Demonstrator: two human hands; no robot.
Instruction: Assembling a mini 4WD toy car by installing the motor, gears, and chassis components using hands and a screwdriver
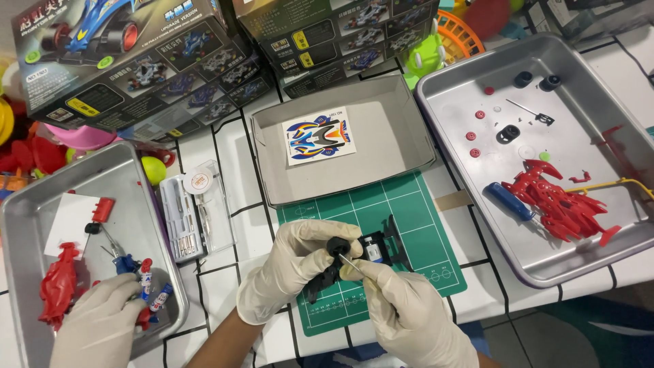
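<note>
A black plastic toy-car chassis [354,262] is gripped by the gloved left hand [289,269] while a thin metal axle [349,263], pinched by the right hand [409,317], could slip if misaligned.

White tabletop [253,235] with black grid lines; grey floor [599,341] lower right.

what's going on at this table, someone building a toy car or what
A person in white gloves is working over a green cutting mat. The left hand grips a black toy car chassis by a black wheel, while the right hand puts a thin metal tool to it. A metal tray on the right holds red parts and spare wheels. At lower left another person's gloved hand reaches into a second tray.
</note>
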